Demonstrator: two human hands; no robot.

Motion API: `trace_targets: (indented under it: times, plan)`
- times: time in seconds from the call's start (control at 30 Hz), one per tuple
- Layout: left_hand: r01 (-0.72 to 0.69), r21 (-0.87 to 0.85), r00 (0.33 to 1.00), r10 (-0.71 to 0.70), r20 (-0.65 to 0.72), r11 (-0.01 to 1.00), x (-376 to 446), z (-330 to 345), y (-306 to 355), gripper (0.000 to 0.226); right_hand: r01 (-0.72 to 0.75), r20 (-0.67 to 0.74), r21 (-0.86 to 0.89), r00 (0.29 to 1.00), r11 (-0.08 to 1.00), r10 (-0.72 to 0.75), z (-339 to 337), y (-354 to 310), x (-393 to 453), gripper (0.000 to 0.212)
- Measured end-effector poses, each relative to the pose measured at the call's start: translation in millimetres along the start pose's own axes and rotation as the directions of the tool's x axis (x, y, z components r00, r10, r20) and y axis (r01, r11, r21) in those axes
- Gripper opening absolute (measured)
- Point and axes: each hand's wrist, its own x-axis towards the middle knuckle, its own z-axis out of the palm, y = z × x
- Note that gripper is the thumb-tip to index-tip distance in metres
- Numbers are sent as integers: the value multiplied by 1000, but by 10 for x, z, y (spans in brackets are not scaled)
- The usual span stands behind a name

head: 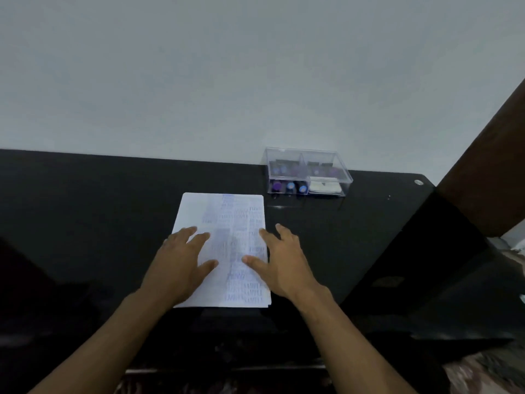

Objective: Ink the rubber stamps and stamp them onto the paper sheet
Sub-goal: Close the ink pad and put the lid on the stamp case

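A white paper sheet point(227, 223) covered with faint blue stamp marks lies on the black table point(85, 200). My left hand point(179, 263) rests flat on the sheet's left part, fingers spread. My right hand point(284, 263) lies flat at the sheet's right edge, thumb and forefinger on the paper. Behind the sheet, to the right, stands a clear plastic box point(308, 173) against the wall. Inside it I see several stamps with purple and blue ends point(289, 186) and a white pad or cloth point(325, 187).
A grey wall rises right behind the table. A dark wooden panel point(488, 166) slants up at the right. The table's right end drops to a lower black surface point(426, 265). A small round fitting point(418, 182) sits at the far right corner.
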Motion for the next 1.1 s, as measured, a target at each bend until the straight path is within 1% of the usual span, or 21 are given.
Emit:
trace_targets:
  times: [0.07,0.17,0.3,0.43,0.57,0.67,0.77,0.83,0.93,1.0,1.1]
  plan:
    - [40,12,999,-41,10,999,-144,-15,-127,69,8,3,-15,1000,1000,-8,144,-107,-178,78]
    - [90,25,996,-90,5,996,-310,-11,-225,66,27,-41,-94,999,995,-31,291,-217,-379,73]
    - [195,15,979,-193,-66,981,-432,2,-218,69,-41,-106,-156,994,987,24,369,-308,-500,68]
    - [259,-80,962,-265,-71,963,-441,11,-146,72,-64,-116,-140,992,988,48,401,-352,-508,62]
    - [325,-202,937,-344,-65,924,-371,14,-117,72,-84,-101,-115,992,990,73,412,-347,-462,63]
    - [390,-265,909,-415,-41,882,-257,9,-145,64,-99,-90,-85,992,991,91,403,-341,-411,68]
    - [449,-287,883,-469,-1,846,-192,-29,-112,53,-96,-80,-86,993,992,89,401,-334,-388,69]
    - [445,-294,887,-462,10,846,-182,-41,-87,47,-95,-81,-87,993,992,88,407,-326,-387,69]
    - [384,-327,914,-406,1,863,-164,-28,-77,39,-95,-85,-84,993,992,88,407,-313,-386,70]
    - [373,-364,919,-394,17,854,-143,-36,-94,41,-95,-84,-72,993,993,88,408,-309,-389,71]
    - [364,-461,924,-378,66,809,-113,-84,-138,43,-94,-88,-48,992,994,90,410,-300,-397,70]
